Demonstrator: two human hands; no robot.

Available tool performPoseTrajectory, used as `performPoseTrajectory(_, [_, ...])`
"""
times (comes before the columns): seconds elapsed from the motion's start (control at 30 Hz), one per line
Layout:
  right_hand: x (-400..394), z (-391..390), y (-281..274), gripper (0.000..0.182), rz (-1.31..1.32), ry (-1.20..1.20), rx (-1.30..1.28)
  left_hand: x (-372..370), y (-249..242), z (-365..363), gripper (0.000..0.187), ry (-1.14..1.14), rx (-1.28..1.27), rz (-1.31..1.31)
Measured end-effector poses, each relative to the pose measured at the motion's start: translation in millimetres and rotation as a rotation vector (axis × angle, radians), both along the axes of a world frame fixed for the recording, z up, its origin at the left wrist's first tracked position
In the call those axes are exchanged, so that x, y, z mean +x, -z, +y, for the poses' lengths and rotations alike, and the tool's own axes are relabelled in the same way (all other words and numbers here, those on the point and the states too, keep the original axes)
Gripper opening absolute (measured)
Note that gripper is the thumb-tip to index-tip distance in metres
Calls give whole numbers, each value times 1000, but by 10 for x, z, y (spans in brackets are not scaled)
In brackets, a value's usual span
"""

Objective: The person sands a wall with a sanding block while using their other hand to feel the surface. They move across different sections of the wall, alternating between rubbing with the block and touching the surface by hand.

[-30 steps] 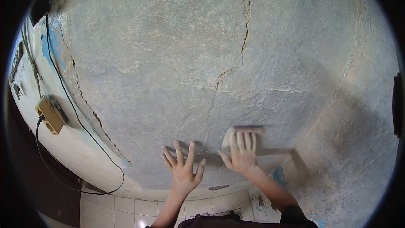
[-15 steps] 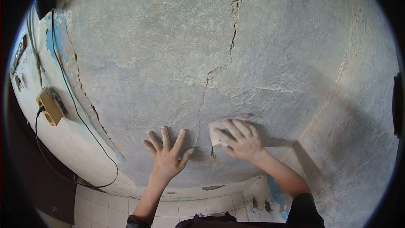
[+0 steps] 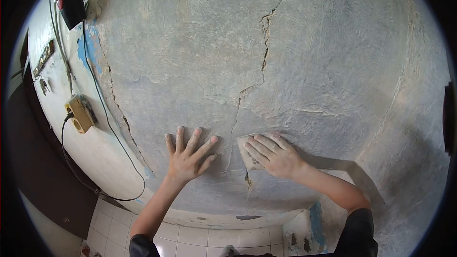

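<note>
A grey plastered wall fills most of the view, with a jagged crack running down its middle. My left hand lies against the wall left of the crack, fingers spread, holding nothing. Right of the crack, my right hand presses a pale sheet flat on the wall, its fingers stretched out over it. Some dark printed marks show on the sheet's lower part. Whitish dust coats the fingertips of both hands. Below the sheet, a short broken gap shows in the plaster.
At the left, a yellowish socket box holds a plug with a black cable looping down. Keys hang further left. A dark panel stands at lower left. White floor tiles lie below; a wall corner is at right.
The view has shifted, so the socket and cables sit further right. My left hand is slightly higher on the wall. My right hand, blurred before, now lies flatter on the sheet.
</note>
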State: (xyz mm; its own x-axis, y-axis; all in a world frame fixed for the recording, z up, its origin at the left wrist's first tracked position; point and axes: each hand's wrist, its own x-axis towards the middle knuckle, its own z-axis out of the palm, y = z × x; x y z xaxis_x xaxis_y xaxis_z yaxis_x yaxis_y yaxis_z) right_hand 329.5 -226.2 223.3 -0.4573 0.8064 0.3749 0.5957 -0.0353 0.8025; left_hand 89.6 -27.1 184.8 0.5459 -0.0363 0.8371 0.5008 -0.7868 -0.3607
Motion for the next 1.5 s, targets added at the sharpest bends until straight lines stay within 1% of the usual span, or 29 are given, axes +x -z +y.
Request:
performPoseTrajectory(0.03, [43,44,6,65,2,-5,4,20,24,32,57,12,38,-38])
performPoseTrajectory(0.1, [193,141,-38,64,245,-141,176,62,73,52,55,-9,43,-72])
performPoseTrajectory(0.13, [244,147,-96,64,244,-141,175,89,102,54,53,-27,45,-110])
performPoseTrajectory(0.2, [255,122,-249,62,364,-63,442,117,171,71,54,-43,41,-129])
performPoseTrajectory(0.23, [212,84,-290,61,433,-3,472,132,198,76,55,-61,37,-150])
performPoseTrajectory(0.27, [169,103,-256,61,433,-7,469,154,215,67,55,-66,35,-151])
performPoseTrajectory(0.33, [7,184,-83,61,636,24,601,198,246,38,60,-51,26,-222])
performPoseTrajectory(0.37, [-41,278,92,59,686,-28,635,206,275,32,60,-57,24,-219])
performPoseTrajectory(0.4, [-108,312,307,59,689,-32,630,218,309,29,62,-78,-9,-277])
performPoseTrajectory(0.43, [-186,321,533,57,635,-21,543,232,340,34,63,-97,-40,-335])
performPoseTrajectory(0.47, [-255,334,622,56,582,-10,460,240,375,47,63,-100,-38,-333])
performPoseTrajectory(0.53, [-246,356,647,55,567,-39,462,227,450,84,64,-121,-100,-429])
performPoseTrajectory(0.6, [-278,362,523,53,544,-61,455,238,506,97,65,-116,-107,-461])
performPoseTrajectory(0.67, [-319,388,173,54,707,8,661,224,563,102,65,-114,-172,-509])
performPoseTrajectory(0.7, [-372,396,42,54,747,22,696,213,578,103,65,-114,-172,-507])
performPoseTrajectory(0.77, [-462,487,37,55,784,44,753,161,618,103,68,-132,-208,-514])
performPoseTrajectory(0.8, [-530,557,85,55,816,54,781,116,654,111,68,-128,-209,-512])
performPoseTrajectory(0.83, [-632,632,200,55,812,59,784,71,707,111,71,-142,-279,-508])
performPoseTrajectory(0.9, [-928,826,640,56,1024,-9,860,1,842,152,78,-144,-373,-517])
performPoseTrajectory(0.97, [-1261,1059,1231,56,1066,13,829,-100,987,189,78,-142,-416,-504])
performPoseTrajectory(1.0, [-1363,1097,1343,56,1069,15,840,-165,1046,207,77,-146,-464,-496])
performPoseTrajectory(1.07, [-1504,1233,1433,61,1098,79,756,-326,1116,281,76,-138,-469,-467])
performPoseTrajectory(1.1, [-1502,1274,1230,60,1021,72,810,-418,1156,309,75,-146,-515,-424])
performPoseTrajectory(1.23, [-1607,1345,372,56,1009,7,885,-673,1108,324,72,-102,-637,-290])
performPoseTrajectory(1.3, [-1713,1473,404,55,1026,-10,881,-723,1048,336,69,-54,-678,-315])
performPoseTrajectory(1.33, [-1771,1539,455,55,1051,-30,876,-727,1038,357,67,-11,-718,-337])
performPoseTrajectory(1.37, [-1872,1581,623,55,1028,46,844,-721,1046,382,67,-2,-720,-331])
performPoseTrajectory(1.43, [-1977,1715,1308,54,1004,68,838,-712,1062,422,71,-61,-556,-296])
performPoseTrajectory(1.5, [-2103,1756,1775,54,987,90,828,-701,1084,447,71,-44,-546,-286])
